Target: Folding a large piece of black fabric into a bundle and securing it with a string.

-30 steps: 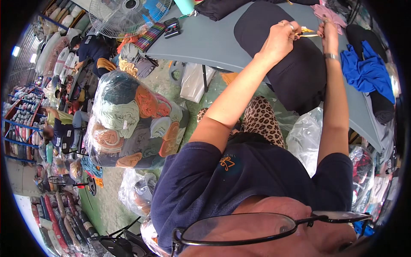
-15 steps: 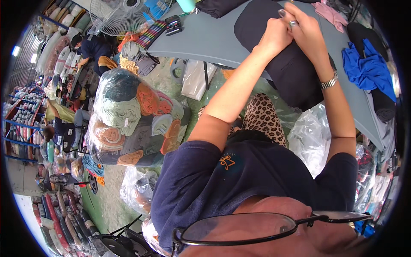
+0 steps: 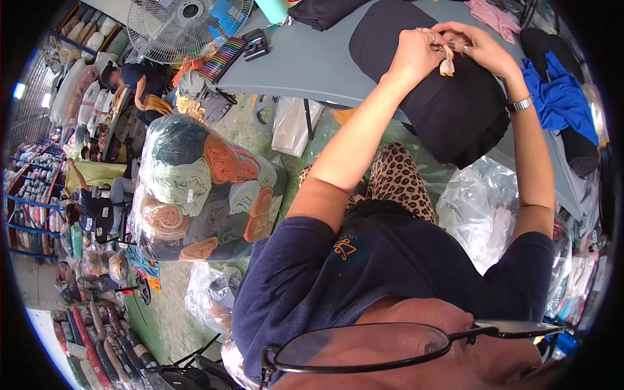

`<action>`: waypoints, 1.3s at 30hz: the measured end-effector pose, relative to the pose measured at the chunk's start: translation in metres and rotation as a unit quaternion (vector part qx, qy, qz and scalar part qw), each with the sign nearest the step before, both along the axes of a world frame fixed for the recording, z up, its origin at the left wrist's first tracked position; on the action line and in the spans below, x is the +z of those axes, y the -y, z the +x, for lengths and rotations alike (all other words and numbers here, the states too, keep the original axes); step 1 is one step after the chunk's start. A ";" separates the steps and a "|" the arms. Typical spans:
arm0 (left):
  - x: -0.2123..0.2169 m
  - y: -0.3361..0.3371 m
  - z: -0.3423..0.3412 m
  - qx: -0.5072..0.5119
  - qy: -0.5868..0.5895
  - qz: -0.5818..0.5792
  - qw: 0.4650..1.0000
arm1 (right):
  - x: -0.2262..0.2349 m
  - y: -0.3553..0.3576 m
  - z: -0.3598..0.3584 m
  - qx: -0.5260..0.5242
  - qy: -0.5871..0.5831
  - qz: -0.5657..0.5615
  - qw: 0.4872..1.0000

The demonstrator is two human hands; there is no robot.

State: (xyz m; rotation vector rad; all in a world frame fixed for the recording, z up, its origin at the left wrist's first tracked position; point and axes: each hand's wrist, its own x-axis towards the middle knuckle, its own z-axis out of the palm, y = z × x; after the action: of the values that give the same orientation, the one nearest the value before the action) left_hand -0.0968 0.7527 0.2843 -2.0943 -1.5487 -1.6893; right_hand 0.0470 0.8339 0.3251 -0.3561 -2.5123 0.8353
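A black folded cloth bundle (image 3: pixel 455 117) lies along the near edge of the grey table (image 3: pixel 305 62), with a broad rounded flap at its far left end. Over it, my left hand (image 3: pixel 416 55) is closed in a pinch on a small crumpled cream strip (image 3: pixel 446 67), which hangs below the fingertips. My right hand (image 3: pixel 481 51) is bent toward it, its fingertips closed against those of the left. What lies between the right fingertips is too small to make out. A metal watch (image 3: pixel 521 104) circles my right wrist.
A blue cloth (image 3: pixel 562 94) lies on a dark roll at the right. Pens (image 3: pixel 224 58) and a black case (image 3: pixel 255 45) lie near the fan (image 3: pixel 188 19). A large plastic-wrapped bale (image 3: pixel 208 192) stands at left. Clear plastic (image 3: pixel 478 211) hangs below the table. Two people work farther left.
My hands have drawn slightly apart and the cream strip now shows between them. My right hand and forearm have shifted right and nearer. The head view has shifted slightly.
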 end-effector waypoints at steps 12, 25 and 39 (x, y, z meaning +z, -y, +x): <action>0.001 0.002 0.007 -0.024 0.051 -0.001 0.998 | 0.009 -0.015 0.010 -0.140 0.084 0.122 0.979; -0.004 -0.005 0.001 0.023 -0.032 0.038 0.998 | 0.018 0.021 -0.005 -0.018 -0.040 0.122 0.992; -0.004 -0.007 -0.003 0.001 -0.023 0.080 0.996 | -0.003 0.003 -0.008 -0.021 -0.074 0.041 0.996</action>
State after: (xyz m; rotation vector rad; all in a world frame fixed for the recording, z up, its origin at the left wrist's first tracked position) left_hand -0.0994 0.7596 0.2799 -2.0356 -1.3528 -1.6904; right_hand 0.0393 0.8312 0.3224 -0.3078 -2.3854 0.7128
